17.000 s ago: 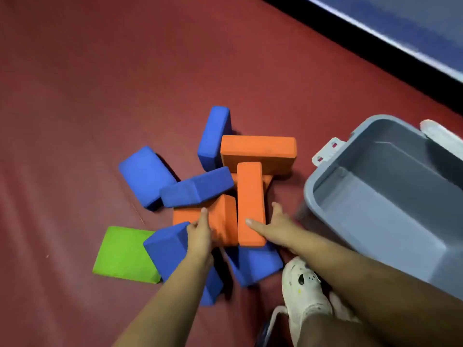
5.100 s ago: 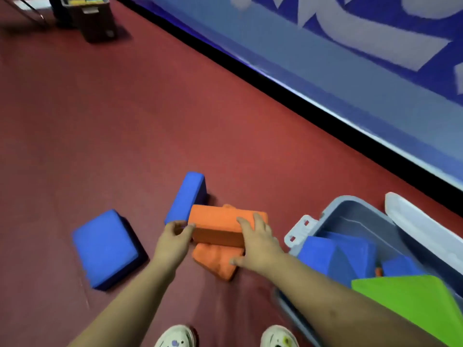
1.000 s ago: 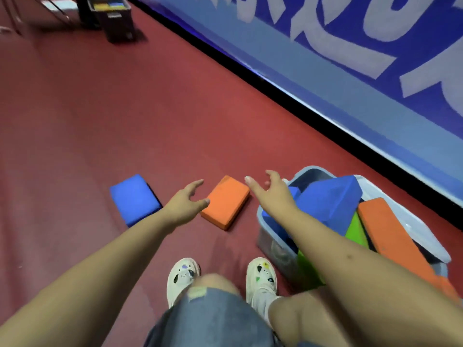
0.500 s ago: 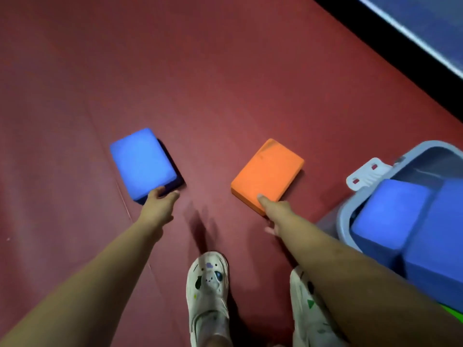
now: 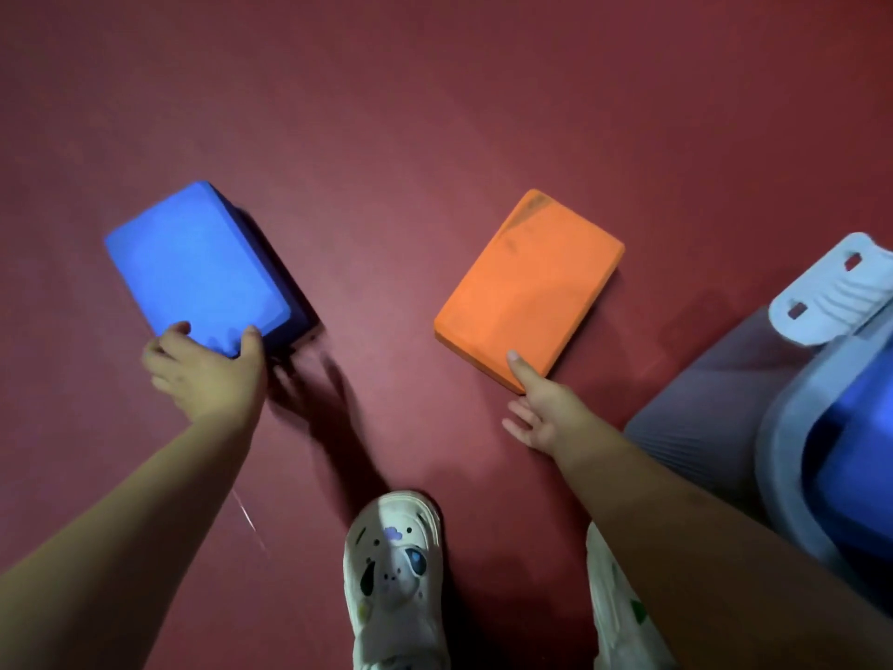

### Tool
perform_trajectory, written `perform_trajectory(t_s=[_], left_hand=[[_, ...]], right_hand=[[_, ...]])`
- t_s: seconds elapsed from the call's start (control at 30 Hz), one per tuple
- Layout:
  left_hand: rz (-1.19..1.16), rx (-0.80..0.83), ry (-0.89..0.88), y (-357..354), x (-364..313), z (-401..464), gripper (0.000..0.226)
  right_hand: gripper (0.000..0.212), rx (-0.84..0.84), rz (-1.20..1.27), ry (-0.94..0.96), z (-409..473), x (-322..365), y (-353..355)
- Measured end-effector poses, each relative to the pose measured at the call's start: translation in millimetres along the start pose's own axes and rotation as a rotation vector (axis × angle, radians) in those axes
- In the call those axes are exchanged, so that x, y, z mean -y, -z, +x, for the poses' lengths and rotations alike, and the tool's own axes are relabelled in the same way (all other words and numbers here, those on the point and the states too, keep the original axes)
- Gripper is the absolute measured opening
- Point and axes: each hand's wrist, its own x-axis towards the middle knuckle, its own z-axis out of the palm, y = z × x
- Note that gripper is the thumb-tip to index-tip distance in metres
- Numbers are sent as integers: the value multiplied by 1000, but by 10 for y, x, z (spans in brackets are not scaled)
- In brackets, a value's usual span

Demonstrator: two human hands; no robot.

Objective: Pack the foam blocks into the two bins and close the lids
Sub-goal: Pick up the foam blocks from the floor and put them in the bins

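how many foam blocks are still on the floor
2. A blue block lies at left, gripped by the left hand; an orange block lies at centre, its near corner touched by the right hand. More may lie out of view.

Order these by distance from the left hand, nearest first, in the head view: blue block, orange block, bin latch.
1. Blue block: gripped by the left hand.
2. Orange block: middle of the floor, touching the right hand.
3. Bin latch: far right edge.
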Motion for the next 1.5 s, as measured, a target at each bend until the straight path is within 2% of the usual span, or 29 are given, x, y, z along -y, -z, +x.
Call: perform_trajectory(t_s=[0.1, 0.17, 0.23, 0.3, 0.4, 0.5, 0.57, 0.63, 0.7, 0.77, 0.87, 0.97, 1.03, 1.2, 1.33, 1.4, 1.5], left_hand=[[-13, -13, 213, -47, 40, 180, 78], [-86, 79, 427, -102, 136, 359, 92], [-253, 174, 598, -163, 299, 518, 111], [-417, 216, 683, -191, 467, 592, 111], [-636, 310, 711, -176, 480, 529, 77], [-759, 383, 753, -211, 501, 501, 62], [-837, 465, 777, -223, 475, 493, 41], [-809, 525, 763, -212, 420, 460, 29], [-789, 505, 748, -246, 381, 426, 35], [-809, 485, 742, -246, 316, 386, 41], [-967, 496, 775, -224, 236, 394, 37], [-1017, 513, 812, -244, 228, 431, 27], [-962, 517, 822, -273, 240, 438, 17], [-946, 598, 808, -259, 232, 462, 21], [-865, 605, 753, -233, 155, 382, 24], [-811, 521, 717, -130, 28, 277, 28], [-778, 352, 631, 48, -101, 205, 52]], right_hand=[[69, 5, 79, -26, 18, -22, -96], [67, 7, 130, -38, 36, -56, -142], [60, 7, 191, -48, 57, -77, -159], [52, 21, 268, -52, 79, -68, -153], [52, 38, 333, -66, 77, -47, -147], [66, 66, 392, -77, 54, -56, -147], [61, 114, 475, -53, 21, -47, -165], [54, 129, 506, -4, -17, -42, -194], [56, 63, 490, 70, -14, -71, -227], [70, -79, 410, 185, 7, -103, -260], [81, -280, 70, 444, -37, -92, -361], [85, -263, -293, 758, -182, -9, -538], [88, -184, -438, 866, -267, -9, -662], [92, -198, -452, 890, -346, -111, -824], [91, -234, -492, 922, -388, -101, -787], [90, -239, -501, 946, -421, -94, -763], [91, -242, -521, 964, -488, -70, -719]])
